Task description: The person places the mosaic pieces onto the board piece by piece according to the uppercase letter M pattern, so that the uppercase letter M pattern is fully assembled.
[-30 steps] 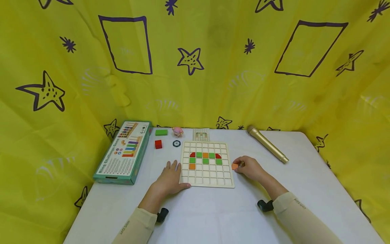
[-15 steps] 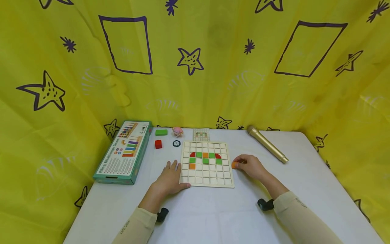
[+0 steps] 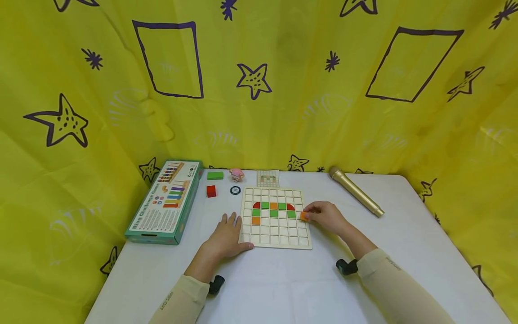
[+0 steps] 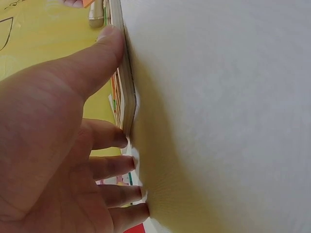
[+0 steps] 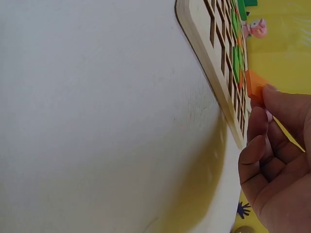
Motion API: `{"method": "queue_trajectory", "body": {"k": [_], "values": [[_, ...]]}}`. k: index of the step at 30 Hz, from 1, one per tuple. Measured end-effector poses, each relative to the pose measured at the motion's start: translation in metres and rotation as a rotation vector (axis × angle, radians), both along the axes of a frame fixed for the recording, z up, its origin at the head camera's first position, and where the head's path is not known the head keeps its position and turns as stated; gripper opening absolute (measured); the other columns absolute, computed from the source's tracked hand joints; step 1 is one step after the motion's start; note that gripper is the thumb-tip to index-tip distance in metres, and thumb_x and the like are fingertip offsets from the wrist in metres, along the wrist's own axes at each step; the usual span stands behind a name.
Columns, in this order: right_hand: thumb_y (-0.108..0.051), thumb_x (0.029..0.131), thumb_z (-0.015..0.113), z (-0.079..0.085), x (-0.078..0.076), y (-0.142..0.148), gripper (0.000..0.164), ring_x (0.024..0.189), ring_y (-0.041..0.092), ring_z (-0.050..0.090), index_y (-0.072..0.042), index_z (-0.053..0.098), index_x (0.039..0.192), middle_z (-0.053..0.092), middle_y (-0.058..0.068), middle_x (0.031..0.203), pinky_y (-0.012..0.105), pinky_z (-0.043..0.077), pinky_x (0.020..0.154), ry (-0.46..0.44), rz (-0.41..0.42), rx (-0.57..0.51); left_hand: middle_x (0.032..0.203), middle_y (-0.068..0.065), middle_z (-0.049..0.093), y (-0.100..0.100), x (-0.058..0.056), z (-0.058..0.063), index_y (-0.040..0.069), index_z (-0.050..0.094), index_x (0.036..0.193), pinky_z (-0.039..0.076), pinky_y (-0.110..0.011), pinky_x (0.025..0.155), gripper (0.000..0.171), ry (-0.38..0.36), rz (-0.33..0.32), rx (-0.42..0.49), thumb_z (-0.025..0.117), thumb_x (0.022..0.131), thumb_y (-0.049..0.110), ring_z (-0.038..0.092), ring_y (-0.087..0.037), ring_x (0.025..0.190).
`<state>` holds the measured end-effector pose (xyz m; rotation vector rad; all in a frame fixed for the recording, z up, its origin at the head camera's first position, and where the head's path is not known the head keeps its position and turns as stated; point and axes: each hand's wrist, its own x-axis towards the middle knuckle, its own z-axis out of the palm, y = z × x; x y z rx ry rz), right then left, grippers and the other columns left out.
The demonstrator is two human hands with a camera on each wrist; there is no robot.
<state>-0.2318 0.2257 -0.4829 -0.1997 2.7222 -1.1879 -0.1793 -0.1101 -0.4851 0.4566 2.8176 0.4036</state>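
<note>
A wooden grid board (image 3: 279,240) lies on the white table, with green, orange and red tiles set in some of its upper cells. My right hand (image 3: 327,217) pinches an orange square tile (image 3: 304,216) between thumb and fingertips, just above the board's right edge; the right wrist view shows the same orange tile (image 5: 254,86) raised clear of the board. Along the board's left side rests my left hand (image 3: 224,237), fingers spread and thumb on the front left corner. In the left wrist view its thumb (image 4: 99,60) touches the board's edge (image 4: 127,97).
Behind the board lies a small pattern card (image 3: 268,178). A gold microphone (image 3: 356,191) is at the back right. To the left are a game box (image 3: 166,202), a red cube (image 3: 211,191), a green block (image 3: 215,175), a round chip (image 3: 235,190) and a pink figurine (image 3: 236,174).
My right hand has moved left with the orange tile, from beside the board to over its right edge. The left hand has stayed in place.
</note>
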Motion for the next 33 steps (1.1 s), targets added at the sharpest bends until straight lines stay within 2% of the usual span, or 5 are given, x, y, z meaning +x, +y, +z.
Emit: {"method": "queue_trajectory", "body": {"k": [6, 15, 21, 28, 33], "values": [[-0.016, 0.093, 0.074, 0.001, -0.001, -0.009, 0.012, 0.088, 0.021, 0.058, -0.006, 0.074, 0.100, 0.070, 0.002, 0.093, 0.032, 0.049, 0.074, -0.015, 0.005, -0.017, 0.159, -0.027, 0.029, 0.001, -0.002, -0.003, -0.008, 0.037, 0.151, 0.028, -0.056, 0.116, 0.097, 0.001, 0.004, -0.002, 0.072, 0.087, 0.056, 0.021, -0.051, 0.146], [-0.013, 0.091, 0.075, -0.004, -0.001, -0.019, 0.009, 0.080, 0.018, 0.059, -0.005, 0.074, 0.096, 0.070, 0.003, 0.088, 0.028, 0.051, 0.069, -0.044, 0.014, -0.053, 0.159, -0.026, 0.029, 0.003, -0.004, -0.005, -0.007, 0.037, 0.151, 0.027, -0.055, 0.116, 0.098, -0.003, 0.011, 0.000, 0.072, 0.086, 0.056, 0.021, -0.050, 0.146], [-0.013, 0.090, 0.076, -0.008, 0.000, -0.023, 0.007, 0.078, 0.018, 0.059, -0.007, 0.073, 0.093, 0.069, 0.001, 0.085, 0.030, 0.051, 0.070, -0.047, 0.015, -0.065, 0.159, -0.025, 0.029, 0.005, -0.004, -0.007, -0.007, 0.037, 0.151, 0.027, -0.055, 0.117, 0.098, -0.004, 0.012, -0.013, 0.072, 0.086, 0.058, 0.021, -0.050, 0.147], [-0.014, 0.092, 0.075, -0.013, 0.003, -0.029, 0.007, 0.080, 0.018, 0.057, -0.008, 0.072, 0.092, 0.067, 0.001, 0.084, 0.029, 0.050, 0.070, -0.077, 0.011, -0.029, 0.160, -0.025, 0.028, 0.005, -0.002, -0.009, -0.005, 0.036, 0.152, 0.027, -0.054, 0.117, 0.099, -0.005, 0.015, -0.023, 0.072, 0.086, 0.059, 0.021, -0.049, 0.147], [-0.015, 0.092, 0.075, -0.012, 0.002, -0.032, 0.005, 0.081, 0.020, 0.055, -0.011, 0.073, 0.090, 0.065, 0.001, 0.084, 0.030, 0.048, 0.070, -0.052, 0.037, 0.009, 0.161, -0.024, 0.027, 0.004, -0.003, -0.008, -0.005, 0.036, 0.153, 0.026, -0.053, 0.117, 0.099, -0.008, 0.021, -0.024, 0.071, 0.086, 0.059, 0.020, -0.049, 0.148]]}}
